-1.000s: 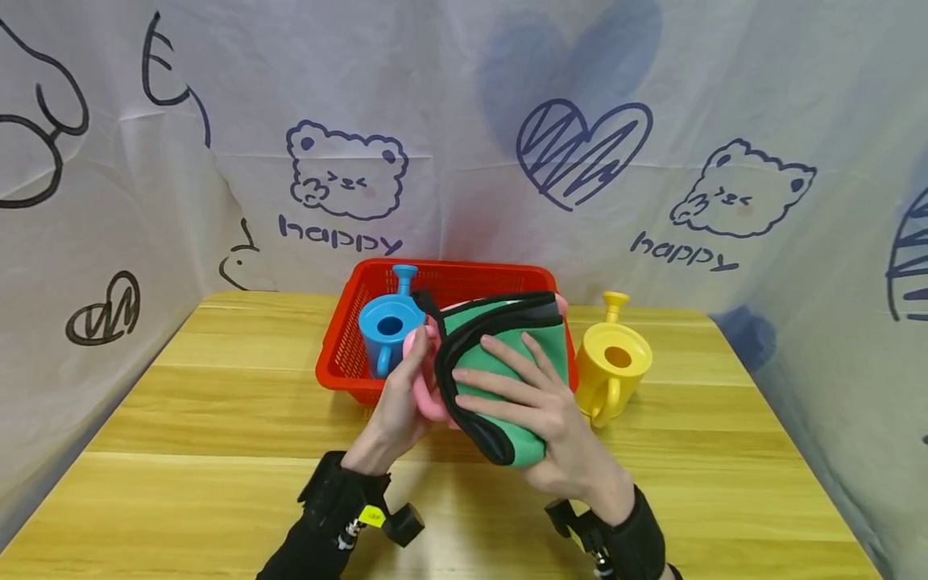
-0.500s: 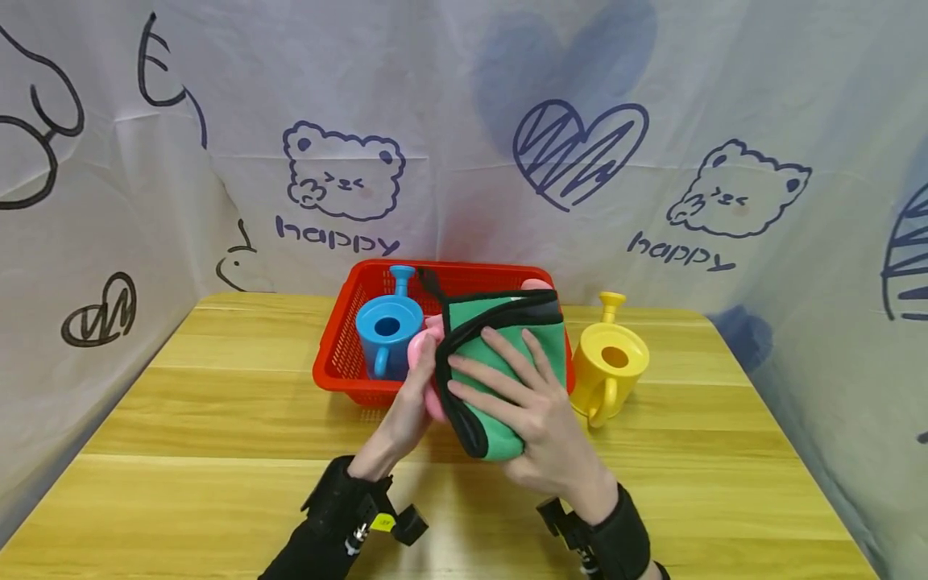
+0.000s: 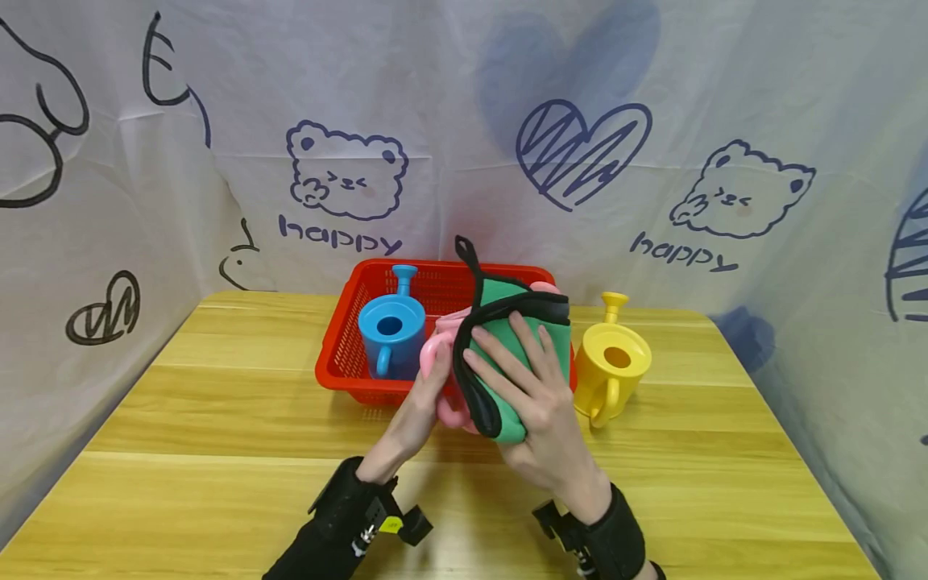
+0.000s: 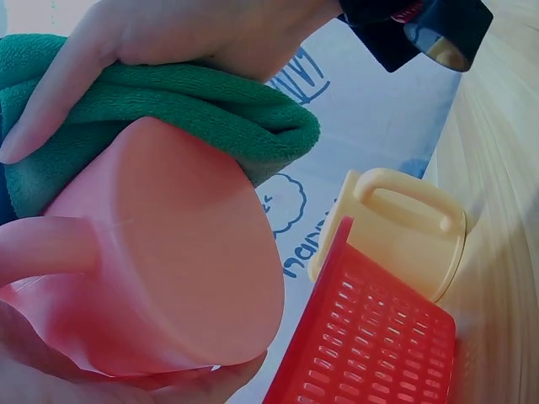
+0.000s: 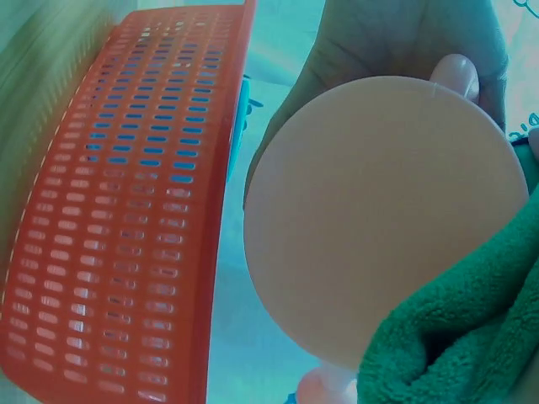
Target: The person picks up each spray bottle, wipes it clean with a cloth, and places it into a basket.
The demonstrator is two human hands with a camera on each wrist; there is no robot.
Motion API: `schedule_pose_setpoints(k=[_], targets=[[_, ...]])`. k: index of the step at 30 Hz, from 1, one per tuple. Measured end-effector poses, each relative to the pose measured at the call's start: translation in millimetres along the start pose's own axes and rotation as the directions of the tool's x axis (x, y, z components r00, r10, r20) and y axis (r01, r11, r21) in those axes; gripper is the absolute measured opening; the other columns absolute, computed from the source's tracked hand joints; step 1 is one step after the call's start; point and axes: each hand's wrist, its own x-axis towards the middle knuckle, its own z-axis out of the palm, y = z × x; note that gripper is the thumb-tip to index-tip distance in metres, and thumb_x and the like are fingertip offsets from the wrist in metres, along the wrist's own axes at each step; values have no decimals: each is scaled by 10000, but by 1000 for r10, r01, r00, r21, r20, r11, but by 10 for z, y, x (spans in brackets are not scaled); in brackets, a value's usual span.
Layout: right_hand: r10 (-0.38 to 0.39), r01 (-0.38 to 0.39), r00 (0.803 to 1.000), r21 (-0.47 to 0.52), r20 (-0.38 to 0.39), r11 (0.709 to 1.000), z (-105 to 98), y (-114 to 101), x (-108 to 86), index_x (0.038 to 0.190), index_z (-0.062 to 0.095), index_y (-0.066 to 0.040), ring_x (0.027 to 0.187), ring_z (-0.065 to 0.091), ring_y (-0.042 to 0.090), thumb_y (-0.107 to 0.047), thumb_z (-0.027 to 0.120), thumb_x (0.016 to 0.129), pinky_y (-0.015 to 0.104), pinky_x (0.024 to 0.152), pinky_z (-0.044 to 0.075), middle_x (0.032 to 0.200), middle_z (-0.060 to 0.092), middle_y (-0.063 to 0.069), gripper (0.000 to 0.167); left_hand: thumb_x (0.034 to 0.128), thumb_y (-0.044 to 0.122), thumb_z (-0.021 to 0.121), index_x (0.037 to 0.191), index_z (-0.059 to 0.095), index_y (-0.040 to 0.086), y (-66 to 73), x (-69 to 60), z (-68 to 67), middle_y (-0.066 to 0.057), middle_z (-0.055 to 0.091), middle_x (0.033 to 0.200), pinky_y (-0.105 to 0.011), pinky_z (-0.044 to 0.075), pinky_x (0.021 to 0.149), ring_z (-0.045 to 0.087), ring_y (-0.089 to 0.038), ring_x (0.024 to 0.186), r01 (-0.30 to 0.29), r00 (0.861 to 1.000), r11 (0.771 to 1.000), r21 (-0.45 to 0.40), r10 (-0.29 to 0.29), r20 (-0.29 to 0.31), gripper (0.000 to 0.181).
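The left hand (image 3: 412, 416) grips the pink can (image 4: 185, 269) near the red basket (image 3: 355, 385), the right hand (image 3: 540, 407), fingers outstretched, presses the green cloth (image 4: 227, 103) against it, and both wrist views show its round base (image 5: 370, 219), hidden from the head view.

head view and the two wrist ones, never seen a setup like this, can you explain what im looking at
There is no machine at work here, just a person's two bare hands. The head view comes from a camera worn on the head, looking forward and down. The other two come from cameras worn on each wrist, each looking at that hand's work.

The left hand holds a pink watering can. The right hand presses a folded green cloth with black edging against it.

On the wooden table sits a red basket with a blue watering can inside; a yellow watering can stands to its right.
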Motion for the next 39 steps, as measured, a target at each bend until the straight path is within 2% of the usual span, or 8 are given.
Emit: schedule_pose_setpoints(k=[4, 9, 12, 18, 23, 29, 35, 39], targets=[[56, -54, 997, 53, -45, 997, 13, 6, -5, 1432, 571, -148, 1549, 251, 346, -368, 425, 1034, 531, 1269, 169, 1555, 487, 50, 477, 1017, 637, 261, 1518, 253, 136, 15, -23, 14, -109, 338, 1468, -400, 345, 1110, 359, -309, 1346, 35, 999, 999, 40, -33, -41, 708], [130, -113, 988, 181, -87, 977, 22, 16, -15, 1456, 532, -95, 1548, 236, 384, -383, 434, 1058, 556, 1251, 209, 1602, 414, 41, 501, 1012, 643, 274, 1532, 202, 139, 14, -35, 22, -125, 360, 1442, -445, 367, 1100, 409, -330, 1310, 20, 997, 998, 57, -16, -69, 727], [158, -129, 982, 249, -100, 960, 23, 14, -14, 1470, 511, -83, 1557, 206, 386, -403, 453, 1055, 527, 1266, 183, 1625, 372, 27, 527, 1011, 644, 278, 1544, 184, 149, 11, -34, 24, -122, 346, 1463, -454, 365, 1106, 399, -330, 1321, -4, 997, 998, 59, 8, -72, 734], [159, -120, 981, 289, -115, 950, 21, 15, -5, 1496, 466, -63, 1559, 185, 402, -397, 477, 1049, 442, 1289, 143, 1643, 333, 61, 558, 1008, 645, 285, 1566, 150, 144, 15, -30, 25, -113, 244, 1550, -519, 299, 1153, 309, -326, 1390, -57, 995, 995, 79, 63, -76, 762], [197, -141, 972, 356, -127, 924, 14, 17, 4, 1543, 357, -23, 1569, 176, 363, -255, 550, 1028, 398, 1286, 168, 1670, 243, 145, 597, 982, 691, 299, 1600, 25, 115, 12, -38, 22, -139, 126, 1624, -620, 226, 1187, 243, -360, 1432, -99, 991, 990, 95, 107, -80, 888], [229, -153, 961, 395, -153, 906, 20, 1, 25, 1574, 203, 36, 1563, 219, 325, -141, 572, 1010, 341, 1253, 250, 1675, 180, 200, 696, 977, 693, 332, 1603, 20, 85, -4, -44, 28, -133, 59, 1662, -644, 248, 1183, 194, -358, 1471, -173, 981, 979, 104, 181, -75, 926], [195, -125, 968, 368, -159, 921, 59, -15, 46, 1576, 160, 44, 1554, 209, 388, -259, 555, 1032, 396, 1256, 251, 1675, 141, 231, 737, 999, 647, 333, 1607, 3, 115, -21, -63, 38, -146, 154, 1627, -586, 316, 1159, 232, -336, 1451, -236, 966, 966, 103, 245, -87, 873], [170, -129, 975, 264, -140, 956, 93, -6, 12, 1604, 199, -78, 1554, 208, 388, -389, 508, 1041, 344, 1239, 278, 1680, 145, 215, 713, 1012, 623, 319, 1600, 42, 121, -10, -63, 43, -137, 194, 1599, -527, 367, 1125, 271, -314, 1418, -236, 964, 968, 86, 244, -107, 821]])
